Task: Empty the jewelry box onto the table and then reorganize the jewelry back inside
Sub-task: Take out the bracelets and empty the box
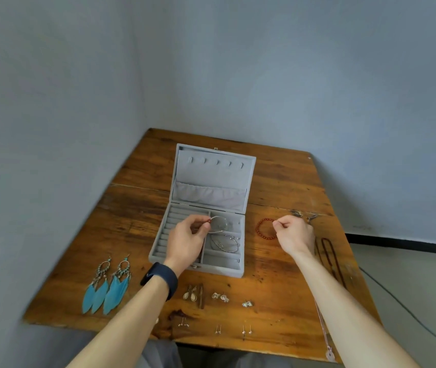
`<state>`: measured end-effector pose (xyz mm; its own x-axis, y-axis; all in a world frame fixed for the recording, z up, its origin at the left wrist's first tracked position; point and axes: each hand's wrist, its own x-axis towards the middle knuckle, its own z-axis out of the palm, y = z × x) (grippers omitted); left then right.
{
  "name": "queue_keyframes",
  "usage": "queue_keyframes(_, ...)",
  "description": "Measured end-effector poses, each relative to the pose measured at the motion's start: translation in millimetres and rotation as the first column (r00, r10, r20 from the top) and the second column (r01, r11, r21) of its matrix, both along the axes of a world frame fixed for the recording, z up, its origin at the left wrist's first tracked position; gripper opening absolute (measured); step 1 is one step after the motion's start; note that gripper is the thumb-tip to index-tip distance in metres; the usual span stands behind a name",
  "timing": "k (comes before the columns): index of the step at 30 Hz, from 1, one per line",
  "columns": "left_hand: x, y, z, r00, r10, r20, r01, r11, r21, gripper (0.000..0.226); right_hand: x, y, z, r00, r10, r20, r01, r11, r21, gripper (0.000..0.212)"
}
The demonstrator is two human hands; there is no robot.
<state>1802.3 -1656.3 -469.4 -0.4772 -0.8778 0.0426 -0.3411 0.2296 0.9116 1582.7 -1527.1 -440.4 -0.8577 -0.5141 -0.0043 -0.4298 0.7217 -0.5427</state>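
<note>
Jewelry box sits open mid-bench, lid back. I see my left hand over its ring rolls, grip pinched on a silver bangle in the top right compartment. My right hand is beside the box, fingers closed on a red bead bracelet. Blue feather earrings lie near left.

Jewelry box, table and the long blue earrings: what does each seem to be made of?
Jewelry box: looks covered in grey velvet or felt; matte, soft, no shine, with a gathered fabric pocket in the lid.
Table: wood, glossy brown varnish; grain, knots and plank seams show.
Blue earrings: turquoise feathers hanging from what looks like dull metal hoops with small beads; the metal type cannot be told.
</note>
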Motion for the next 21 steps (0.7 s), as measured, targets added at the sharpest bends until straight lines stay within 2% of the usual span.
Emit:
queue_keyframes(4, -1, 2, 1, 1.0, 0.022, 0.002, -0.022, 1.0, -0.02, 0.02, -7, 0, 0, 0.997, -0.043, -0.061, 0.048, 0.996, 0.079, 0.026)
queue_keyframes(8, -1, 4, 5, 1.0, 0.018, 0.017, -0.018, 0.999, -0.042, 0.02, 1, 17, -1, 0.991, -0.027, -0.131, 0.036, 0.997, 0.066, 0.039)
queue_keyframes(11, 1, 4, 10, 1.0, -0.012, 0.015, 0.012, 0.999, -0.038, 0.021, 18, 50, -4, 0.976, 0.035, -0.215, -0.035, 0.999, 0.005, 0.032)
queue_keyframes(14, -1, 9, 22, 0.999, -0.049, 0.004, 0.049, 0.998, -0.047, 0.017, 23, 94, -8, 0.965, 0.031, -0.261, -0.048, 0.997, -0.058, 0.026)
queue_keyframes(17, -14, 28, 42, 0.994, -0.11, -0.014, 0.108, 0.992, -0.067, 0.014, 10, 138, -14, 0.969, -0.029, -0.244, 0.014, 0.998, -0.062, 0.028)
queue_keyframes(21, -47, 63, 66, 0.955, -0.297, 0.012, 0.297, 0.953, -0.055, 0.009, -16, 185, -23, 0.992, -0.102, -0.078, 0.104, 0.994, 0.018, 0.037)
